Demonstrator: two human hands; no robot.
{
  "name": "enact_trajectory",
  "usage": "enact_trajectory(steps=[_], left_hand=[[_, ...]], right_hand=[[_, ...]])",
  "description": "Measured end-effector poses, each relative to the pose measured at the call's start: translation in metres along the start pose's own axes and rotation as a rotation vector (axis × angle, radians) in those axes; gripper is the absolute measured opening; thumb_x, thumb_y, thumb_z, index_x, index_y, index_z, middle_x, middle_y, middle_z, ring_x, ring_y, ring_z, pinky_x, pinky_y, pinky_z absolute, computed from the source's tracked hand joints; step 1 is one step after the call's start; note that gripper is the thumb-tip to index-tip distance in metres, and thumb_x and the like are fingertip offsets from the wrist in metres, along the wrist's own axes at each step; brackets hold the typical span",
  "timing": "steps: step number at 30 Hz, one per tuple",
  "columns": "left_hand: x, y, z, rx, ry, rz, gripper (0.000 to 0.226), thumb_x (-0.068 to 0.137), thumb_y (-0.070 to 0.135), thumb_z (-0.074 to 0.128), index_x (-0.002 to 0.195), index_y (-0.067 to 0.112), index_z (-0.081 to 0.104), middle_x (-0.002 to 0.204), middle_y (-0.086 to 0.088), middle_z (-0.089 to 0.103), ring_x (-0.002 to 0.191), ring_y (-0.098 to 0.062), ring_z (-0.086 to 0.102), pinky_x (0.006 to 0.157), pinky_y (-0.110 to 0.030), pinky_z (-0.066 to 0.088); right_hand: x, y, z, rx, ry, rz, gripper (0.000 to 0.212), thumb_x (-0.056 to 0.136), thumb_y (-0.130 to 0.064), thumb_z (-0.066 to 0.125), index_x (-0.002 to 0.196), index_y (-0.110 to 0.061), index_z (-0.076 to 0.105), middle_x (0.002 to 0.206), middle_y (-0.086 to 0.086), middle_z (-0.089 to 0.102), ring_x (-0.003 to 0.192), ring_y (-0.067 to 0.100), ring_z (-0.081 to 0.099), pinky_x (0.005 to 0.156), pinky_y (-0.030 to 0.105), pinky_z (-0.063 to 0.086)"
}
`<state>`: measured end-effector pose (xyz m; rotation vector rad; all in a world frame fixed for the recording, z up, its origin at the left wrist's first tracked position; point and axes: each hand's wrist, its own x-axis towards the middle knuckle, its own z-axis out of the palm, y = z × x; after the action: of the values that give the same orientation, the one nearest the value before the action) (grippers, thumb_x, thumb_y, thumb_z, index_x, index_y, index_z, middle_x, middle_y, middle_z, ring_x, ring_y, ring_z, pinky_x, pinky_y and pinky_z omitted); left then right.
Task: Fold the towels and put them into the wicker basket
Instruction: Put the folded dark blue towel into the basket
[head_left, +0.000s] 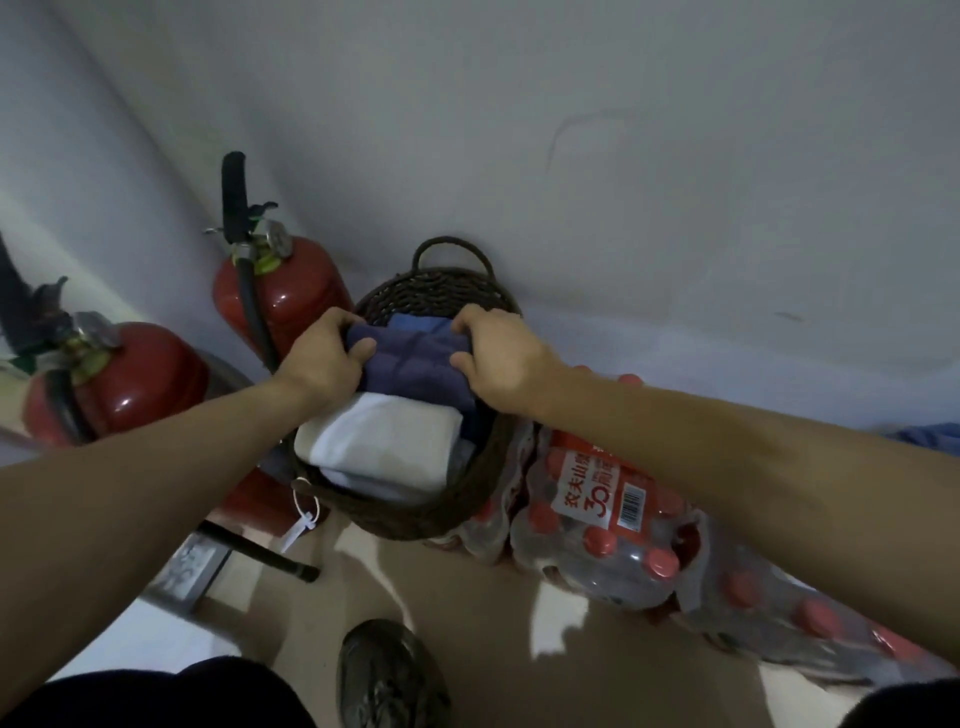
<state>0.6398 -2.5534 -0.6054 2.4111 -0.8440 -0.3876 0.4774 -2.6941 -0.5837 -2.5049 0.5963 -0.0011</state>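
Observation:
A dark brown wicker basket (415, 512) stands on the floor against the wall. Inside it lies a folded white towel (384, 441) at the near side. A folded dark blue towel (413, 366) sits over the far half of the basket, with a lighter blue cloth (415, 323) behind it. My left hand (324, 358) grips the blue towel's left end, thumb on top. At the towel's right end my right hand (496, 358) grips it in the same way.
Two red fire extinguishers (283, 291) (117, 382) stand left of the basket. A shrink-wrapped pack of red-capped water bottles (613, 514) lies right of it. A black bar (260, 551) lies on the floor near my shoe (389, 675). A blue cloth (930, 436) shows at the right edge.

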Motion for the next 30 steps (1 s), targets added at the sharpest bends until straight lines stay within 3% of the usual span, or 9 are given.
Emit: enact_trajectory(steps=[4, 9, 13, 15, 17, 19, 21, 24, 30], left_hand=[[-0.002, 0.004, 0.007, 0.093, -0.017, -0.005, 0.031, 0.097, 0.024, 0.053, 0.124, 0.011, 0.048, 0.117, -0.016, 0.062, 0.103, -0.032, 0.057, 0.084, -0.031, 0.039], [-0.006, 0.014, 0.004, 0.272, -0.071, 0.014, 0.056, 0.093, 0.036, 0.058, 0.135, 0.006, 0.037, 0.124, -0.023, 0.058, 0.110, -0.040, 0.056, 0.090, -0.038, 0.043], [-0.018, 0.020, -0.002, 0.368, -0.008, 0.295, 0.061, 0.093, 0.047, 0.051, 0.140, 0.011, 0.038, 0.132, -0.018, 0.046, 0.116, -0.036, 0.052, 0.098, -0.045, 0.044], [-0.026, 0.019, -0.002, 0.363, -0.078, 0.459, 0.059, 0.093, 0.046, 0.046, 0.141, 0.012, 0.040, 0.136, -0.013, 0.047, 0.124, -0.030, 0.047, 0.105, -0.044, 0.039], [-0.036, 0.010, 0.007, 0.374, -0.202, 0.480, 0.064, 0.091, 0.046, 0.040, 0.144, 0.009, 0.039, 0.145, -0.011, 0.043, 0.136, -0.027, 0.039, 0.113, -0.039, 0.031], [-0.044, 0.000, 0.015, 0.406, -0.242, 0.445, 0.069, 0.091, 0.048, 0.032, 0.149, 0.011, 0.032, 0.155, -0.010, 0.031, 0.145, -0.024, 0.025, 0.118, -0.039, 0.022], [-0.044, -0.007, 0.019, 0.436, -0.233, 0.450, 0.071, 0.091, 0.051, 0.028, 0.152, 0.014, 0.027, 0.158, -0.009, 0.025, 0.147, -0.022, 0.019, 0.119, -0.040, 0.019], [-0.038, -0.011, 0.020, 0.461, -0.255, 0.471, 0.072, 0.092, 0.054, 0.025, 0.154, 0.018, 0.019, 0.160, -0.008, 0.018, 0.148, -0.022, 0.013, 0.120, -0.040, 0.016], [-0.031, -0.015, 0.020, 0.512, -0.341, 0.455, 0.064, 0.100, 0.049, 0.030, 0.155, 0.024, 0.009, 0.162, -0.005, 0.007, 0.149, -0.018, 0.005, 0.121, -0.033, 0.007]], right_hand=[[0.003, -0.006, 0.006, -0.095, -0.065, 0.001, 0.042, 0.097, -0.013, 0.052, 0.136, -0.008, 0.039, 0.131, 0.019, 0.044, 0.112, 0.037, 0.054, 0.092, 0.038, 0.045], [0.010, -0.005, 0.001, -0.135, -0.094, 0.010, 0.034, 0.098, -0.014, 0.053, 0.131, -0.006, 0.050, 0.128, 0.017, 0.057, 0.114, 0.031, 0.056, 0.086, 0.033, 0.047], [0.014, -0.001, 0.000, -0.118, -0.118, -0.025, 0.024, 0.099, -0.020, 0.055, 0.119, -0.009, 0.061, 0.116, 0.013, 0.064, 0.103, 0.028, 0.061, 0.075, 0.030, 0.045], [0.013, -0.001, 0.005, -0.202, -0.108, -0.073, 0.021, 0.099, -0.017, 0.053, 0.116, -0.008, 0.061, 0.120, 0.016, 0.060, 0.100, 0.030, 0.061, 0.071, 0.029, 0.041], [0.009, -0.002, 0.011, -0.297, -0.066, -0.119, 0.023, 0.099, -0.014, 0.051, 0.120, -0.007, 0.058, 0.134, 0.021, 0.045, 0.101, 0.033, 0.059, 0.069, 0.031, 0.039], [0.005, -0.003, 0.014, -0.386, 0.050, -0.207, 0.025, 0.097, -0.018, 0.055, 0.121, -0.011, 0.056, 0.142, 0.018, 0.034, 0.109, 0.034, 0.051, 0.074, 0.036, 0.041], [0.003, 0.000, 0.012, -0.373, 0.121, -0.376, 0.025, 0.096, -0.026, 0.056, 0.116, -0.013, 0.059, 0.133, 0.015, 0.042, 0.110, 0.030, 0.046, 0.082, 0.040, 0.042], [-0.006, 0.010, 0.012, -0.312, -0.011, -0.481, 0.032, 0.095, -0.031, 0.056, 0.120, -0.012, 0.062, 0.116, 0.013, 0.052, 0.103, 0.030, 0.049, 0.088, 0.041, 0.041], [-0.020, 0.019, 0.012, -0.315, -0.094, -0.454, 0.034, 0.099, -0.023, 0.050, 0.131, -0.010, 0.053, 0.122, 0.013, 0.050, 0.105, 0.030, 0.048, 0.093, 0.043, 0.039]])
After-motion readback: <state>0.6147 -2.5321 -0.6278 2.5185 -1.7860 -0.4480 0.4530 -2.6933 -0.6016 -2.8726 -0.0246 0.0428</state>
